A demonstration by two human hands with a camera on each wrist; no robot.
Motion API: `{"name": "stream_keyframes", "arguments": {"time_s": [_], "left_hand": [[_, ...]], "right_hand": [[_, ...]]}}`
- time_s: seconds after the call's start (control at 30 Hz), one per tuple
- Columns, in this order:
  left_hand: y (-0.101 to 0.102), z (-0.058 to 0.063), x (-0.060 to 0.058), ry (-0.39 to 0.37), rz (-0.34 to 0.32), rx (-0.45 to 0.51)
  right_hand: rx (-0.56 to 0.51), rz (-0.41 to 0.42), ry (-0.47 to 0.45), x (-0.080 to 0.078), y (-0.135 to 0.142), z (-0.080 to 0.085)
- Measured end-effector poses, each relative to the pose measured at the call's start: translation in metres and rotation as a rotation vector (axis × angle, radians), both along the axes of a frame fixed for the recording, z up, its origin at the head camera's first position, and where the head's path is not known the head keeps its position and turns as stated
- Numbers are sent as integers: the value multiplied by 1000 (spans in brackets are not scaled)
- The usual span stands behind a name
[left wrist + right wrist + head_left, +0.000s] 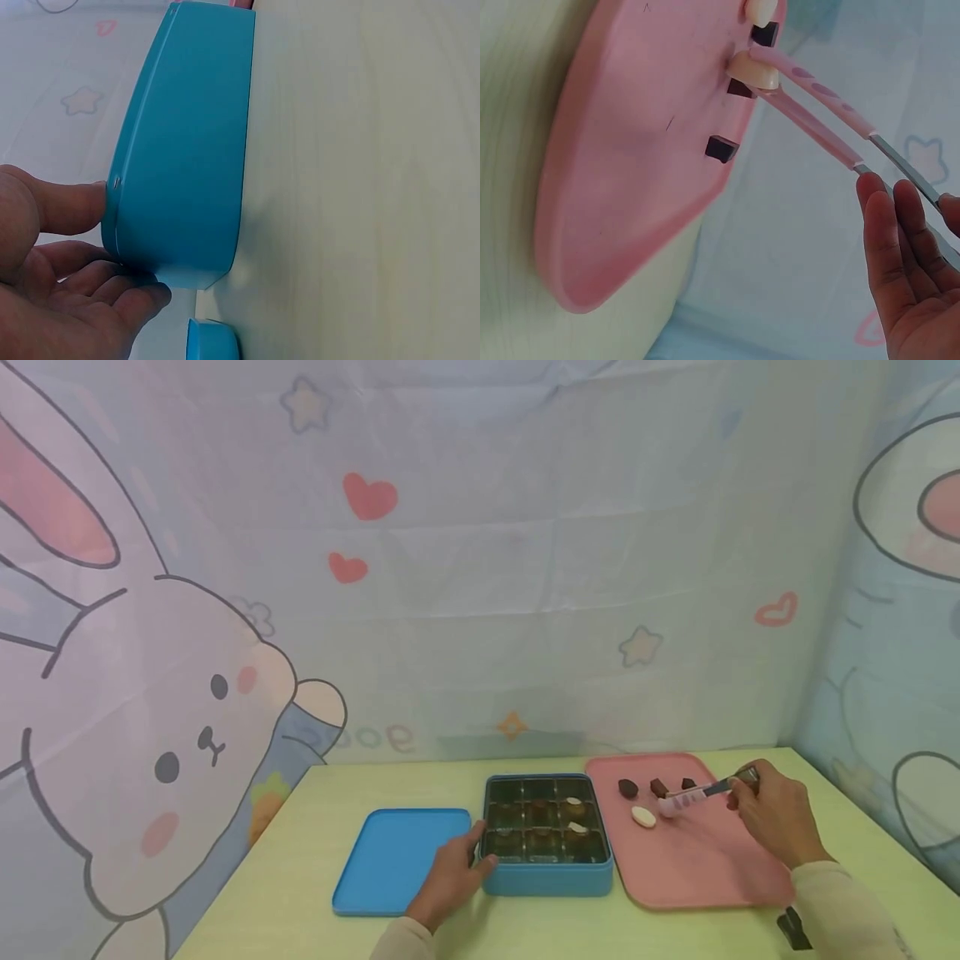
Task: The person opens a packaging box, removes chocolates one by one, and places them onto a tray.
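My left hand grips the left side of a blue tin box; in the left wrist view the thumb lies at its rim and the fingers against the end wall. Brown pieces and two pale-topped ones sit in the box's divided compartments. Over the pink tray, my right hand holds tongs with pink tips. In the right wrist view, a cream-coloured chocolate piece is between those tips. Another cream piece and dark chocolate pieces lie close by on the tray.
A blue lid lies flat on the pale table, left of the box. Near the tray's front right edge is a small black object, partly behind the right sleeve. A printed cloth hangs behind the table.
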State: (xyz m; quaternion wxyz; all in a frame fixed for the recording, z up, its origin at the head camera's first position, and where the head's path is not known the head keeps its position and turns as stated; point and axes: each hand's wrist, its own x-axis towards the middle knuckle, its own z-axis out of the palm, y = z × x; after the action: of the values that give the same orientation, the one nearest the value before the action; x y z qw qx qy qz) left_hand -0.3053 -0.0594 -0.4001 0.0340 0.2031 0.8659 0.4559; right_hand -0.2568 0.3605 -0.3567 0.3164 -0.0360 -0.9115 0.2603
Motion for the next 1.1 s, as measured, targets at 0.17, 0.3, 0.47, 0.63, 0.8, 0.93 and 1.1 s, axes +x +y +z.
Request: {"name": "stream_keyframes", "arguments": {"time_s": [0.17, 0.3, 0.47, 0.63, 0.8, 0.93, 1.1], "left_hand": [[1, 0, -1, 13, 10, -1], [0, 0, -1, 11, 9, 4], [0, -1, 0, 22, 17, -8], [1, -2, -1, 18, 15, -9], [1, -3, -1, 3, 6, -4], [0, -2, -1, 11, 7, -6], [0, 0, 1, 8, 11, -4]], "right_hand": [[11, 2, 4, 3, 0, 2], [26, 4, 27, 5, 0, 4], [39, 1, 56, 6, 0, 5], [39, 3, 49, 8, 0, 4], [41, -4, 50, 9, 1, 8], [28, 0, 46, 8, -3, 16], [15, 32, 54, 4, -18, 28]]}}
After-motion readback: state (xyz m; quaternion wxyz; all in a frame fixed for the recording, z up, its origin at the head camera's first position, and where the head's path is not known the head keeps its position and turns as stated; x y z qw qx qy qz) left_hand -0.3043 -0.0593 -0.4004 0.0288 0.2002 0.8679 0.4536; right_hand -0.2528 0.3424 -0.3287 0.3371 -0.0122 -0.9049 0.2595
